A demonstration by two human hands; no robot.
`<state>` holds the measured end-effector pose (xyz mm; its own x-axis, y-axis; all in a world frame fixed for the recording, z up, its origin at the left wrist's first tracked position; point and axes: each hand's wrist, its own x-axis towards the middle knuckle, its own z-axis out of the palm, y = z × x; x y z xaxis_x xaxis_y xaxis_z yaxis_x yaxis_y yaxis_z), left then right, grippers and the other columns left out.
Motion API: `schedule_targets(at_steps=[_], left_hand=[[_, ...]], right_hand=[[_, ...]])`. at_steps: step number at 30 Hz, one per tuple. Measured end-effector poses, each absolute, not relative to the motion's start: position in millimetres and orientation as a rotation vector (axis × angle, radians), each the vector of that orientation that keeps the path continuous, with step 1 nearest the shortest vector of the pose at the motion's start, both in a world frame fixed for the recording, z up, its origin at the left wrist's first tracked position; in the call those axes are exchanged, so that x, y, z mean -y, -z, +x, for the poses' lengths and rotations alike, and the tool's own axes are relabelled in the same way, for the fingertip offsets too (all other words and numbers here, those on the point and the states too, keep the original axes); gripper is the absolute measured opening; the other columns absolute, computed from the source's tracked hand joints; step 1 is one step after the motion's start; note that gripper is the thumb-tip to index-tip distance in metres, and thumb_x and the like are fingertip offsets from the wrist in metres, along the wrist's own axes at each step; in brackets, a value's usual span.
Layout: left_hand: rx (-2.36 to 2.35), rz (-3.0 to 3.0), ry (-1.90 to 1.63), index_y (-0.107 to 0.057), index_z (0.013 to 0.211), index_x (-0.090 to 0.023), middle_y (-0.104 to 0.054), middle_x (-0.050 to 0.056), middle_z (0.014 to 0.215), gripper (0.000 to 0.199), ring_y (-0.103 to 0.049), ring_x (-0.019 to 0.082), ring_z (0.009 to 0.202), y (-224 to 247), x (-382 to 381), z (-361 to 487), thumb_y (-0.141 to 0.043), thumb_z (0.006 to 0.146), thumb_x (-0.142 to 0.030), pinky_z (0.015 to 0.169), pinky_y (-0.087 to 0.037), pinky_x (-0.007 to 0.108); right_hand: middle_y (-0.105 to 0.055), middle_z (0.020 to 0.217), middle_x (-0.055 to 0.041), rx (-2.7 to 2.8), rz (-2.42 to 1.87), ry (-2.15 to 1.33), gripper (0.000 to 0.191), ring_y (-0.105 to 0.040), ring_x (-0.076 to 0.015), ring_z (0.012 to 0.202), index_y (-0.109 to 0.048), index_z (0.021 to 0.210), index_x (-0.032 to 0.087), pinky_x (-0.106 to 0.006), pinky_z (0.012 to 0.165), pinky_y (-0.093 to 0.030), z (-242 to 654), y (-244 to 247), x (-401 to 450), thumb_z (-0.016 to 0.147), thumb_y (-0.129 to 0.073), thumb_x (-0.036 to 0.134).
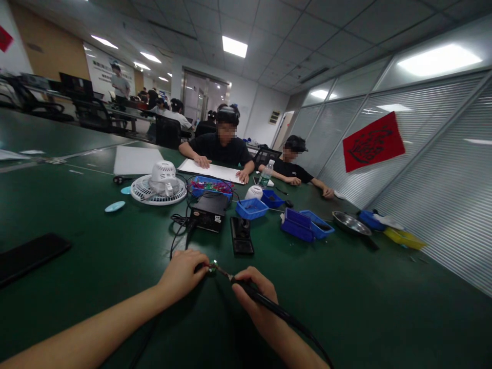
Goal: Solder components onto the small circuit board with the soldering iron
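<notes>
My right hand (258, 293) is closed around the black handle of a soldering iron (251, 292), whose cable runs back past my wrist. The iron's tip points left and meets, or nearly meets, a small green circuit board (213, 266) at the table. My left hand (187, 271) is closed in a pinch at the board's left side. Something thin and reddish shows between those fingertips and the board, too small to make out. Just beyond are a black soldering station (208, 211) with cables and a black stand (241, 236).
A white fan part (159, 187) stands back left; a black phone-like slab (31, 256) lies far left. Blue trays (251, 209), a water bottle (266, 174) and a metal dish (351, 223) line the green table's (326, 307) far side. Two people sit opposite.
</notes>
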<state>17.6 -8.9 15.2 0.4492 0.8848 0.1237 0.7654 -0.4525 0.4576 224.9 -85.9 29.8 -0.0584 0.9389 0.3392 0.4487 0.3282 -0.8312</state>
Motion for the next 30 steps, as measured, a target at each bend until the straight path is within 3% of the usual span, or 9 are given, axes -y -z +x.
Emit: schedule_targets(at_steps=[30], left_hand=[[-1.381,2.366,-0.497,-0.066,0.084,-0.024,-0.069,0.001,0.090,0.017,-0.059,0.019,0.091,-15.2,9.1,17.6,-0.050,0.084,-0.030,0.079,-0.036,0.031]], right_hand=[[-0.061,0.072,0.0003,1.639,-1.250,-0.658,0.008,-0.056,-0.0148,0.065,-0.066,0.078,0.020,-0.024,0.061,-0.044,226.5,-36.5,88.1,0.082,-0.061,0.025]])
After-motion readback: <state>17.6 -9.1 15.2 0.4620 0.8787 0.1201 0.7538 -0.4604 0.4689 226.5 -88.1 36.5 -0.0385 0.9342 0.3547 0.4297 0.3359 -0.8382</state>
